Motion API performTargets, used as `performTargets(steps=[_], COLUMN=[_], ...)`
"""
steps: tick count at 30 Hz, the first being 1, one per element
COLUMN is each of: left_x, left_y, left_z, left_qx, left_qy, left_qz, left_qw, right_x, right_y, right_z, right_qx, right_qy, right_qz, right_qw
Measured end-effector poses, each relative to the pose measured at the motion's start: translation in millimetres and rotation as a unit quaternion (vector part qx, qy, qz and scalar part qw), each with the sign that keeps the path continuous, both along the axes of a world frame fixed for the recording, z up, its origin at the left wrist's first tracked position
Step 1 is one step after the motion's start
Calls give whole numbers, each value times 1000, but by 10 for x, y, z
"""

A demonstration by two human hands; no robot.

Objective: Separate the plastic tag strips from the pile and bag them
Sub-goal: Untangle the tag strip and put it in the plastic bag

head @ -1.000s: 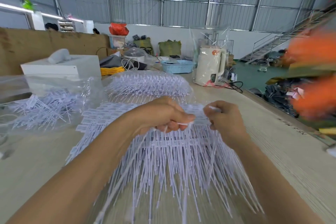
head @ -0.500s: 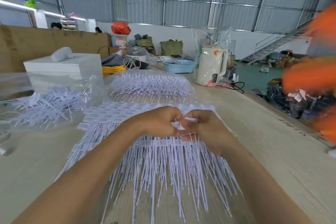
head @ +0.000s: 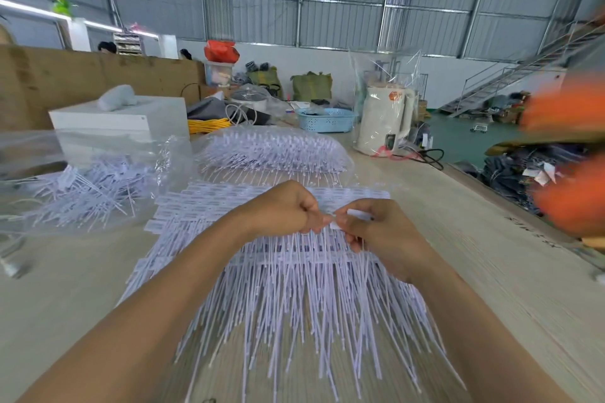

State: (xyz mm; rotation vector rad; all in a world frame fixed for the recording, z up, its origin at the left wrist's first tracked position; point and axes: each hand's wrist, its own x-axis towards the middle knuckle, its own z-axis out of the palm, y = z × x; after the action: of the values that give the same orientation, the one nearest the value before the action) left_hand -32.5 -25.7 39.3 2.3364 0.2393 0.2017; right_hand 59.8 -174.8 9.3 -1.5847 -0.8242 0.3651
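A pile of pale lilac plastic tag strips (head: 294, 298) lies spread on the wooden table, thin tails fanning toward me. My left hand (head: 288, 206) and my right hand (head: 376, 232) meet over the pile's upper part, fingers curled, both pinching the flat heads of a tag strip (head: 337, 222) between them. An open clear bag (head: 82, 186) holding loose strips lies at the left. A full clear bag of strips (head: 271, 150) rests behind the pile.
A white box (head: 121, 118) stands at back left, a blue basket (head: 324, 119) and a white kettle in plastic wrap (head: 386, 118) at back right. The table's right edge (head: 510, 206) drops to a floor with dark clothes. Blurred orange shapes (head: 573, 180) fill the right side.
My hands came together from slightly apart and now pinch the strip heads at one spot. The view tilted a little.
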Motion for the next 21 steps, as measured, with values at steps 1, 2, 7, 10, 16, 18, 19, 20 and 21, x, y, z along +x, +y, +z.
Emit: performTargets(steps=[1,2,7,10,16,18,19,20,21], left_x=[6,11,8,-21,-117,-145,-147,-148,-153], left_y=[-10,-21,-35,-15,44,49,57,66,74], left_z=[0,4,52,80,200,244,251,248,240], left_qx=[-8,-18,-82,-143,-284,-258,-240,-220,-195], left_qy=[-3,-4,15,44,129,117,104,89,76], left_qz=[6,12,51,56,-52,-62,-57,-51,-45], left_qw=[1000,1000,995,987,949,957,963,970,977], right_x=[-11,-24,-96,-148,-22,96,144,172,188], right_y=[1,8,69,87,41,-48,-87,-116,-136], right_z=[2,5,-8,-23,-34,-1,22,48,84], right_qx=[-2,-6,-26,-6,6,33,62,97,130], right_qy=[-13,-30,-144,-219,-347,-194,-93,5,88], right_qz=[-5,-13,-68,-82,-122,-127,-115,-94,-67], right_qw=[1000,999,987,972,930,972,987,991,985])
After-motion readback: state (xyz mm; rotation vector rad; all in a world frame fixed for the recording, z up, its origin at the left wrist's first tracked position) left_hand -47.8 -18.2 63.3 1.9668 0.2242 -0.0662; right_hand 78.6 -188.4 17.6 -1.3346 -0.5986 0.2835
